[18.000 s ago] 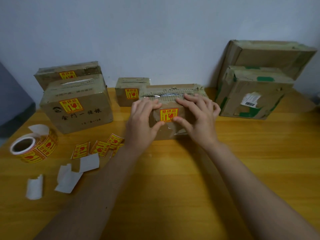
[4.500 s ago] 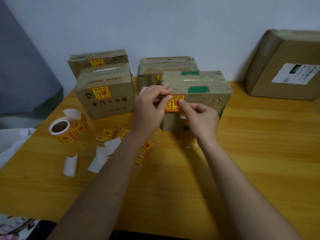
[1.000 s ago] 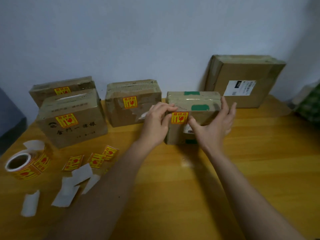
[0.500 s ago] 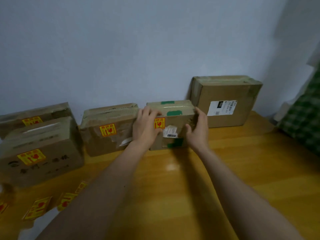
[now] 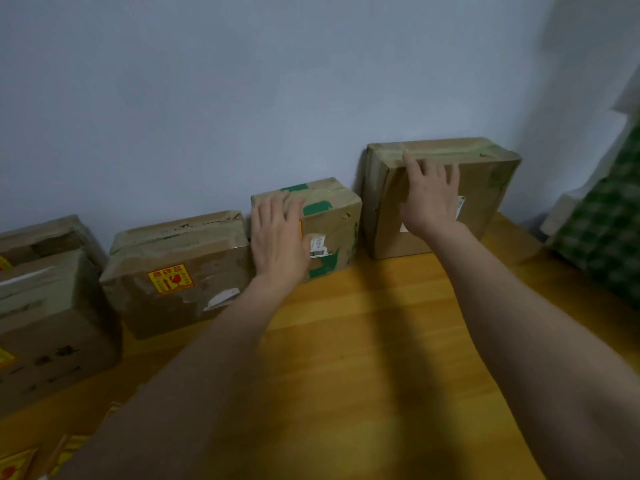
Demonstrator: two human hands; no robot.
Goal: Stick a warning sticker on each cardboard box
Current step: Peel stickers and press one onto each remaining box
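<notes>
The right hand (image 5: 431, 199) is lying on the front of the big box (image 5: 485, 188) at the upper right of the frame, fingers hooked over its top edge, so it is gripping that box at the rim. The left hand (image 5: 277, 237) is resting flat, fingers straight and relaxed, against the green-taped box (image 5: 332, 220) at centre, holding nothing. That box is standing just beside the big box, and only a sliver of its yellow sticker (image 5: 300, 228) is showing past the left hand.

The big box is showing no warning sticker on the faces in view, so it looks like the next 1 to label. It appears to be leaning back towards the wall (image 5: 277, 81); pulled by its top edge alone, it could tip forward and drop onto the table (image 5: 363, 341), or knock the green-taped box sideways into the stickered box (image 5: 180, 271) at centre left.

Neither hand is holding a sticker. The loose stickers (image 5: 14, 469) are lying at the lower left corner of the frame, well apart from the big box, so dragging it there could sweep them off the table edge or crumple them. The white label (image 5: 460, 206) is sitting largely hidden under the right hand; a warning sticker pressed over it would cover the address. The 2 boxes (image 5: 45, 306) at the far left are half out of frame, each showing a yellow sliver.
</notes>
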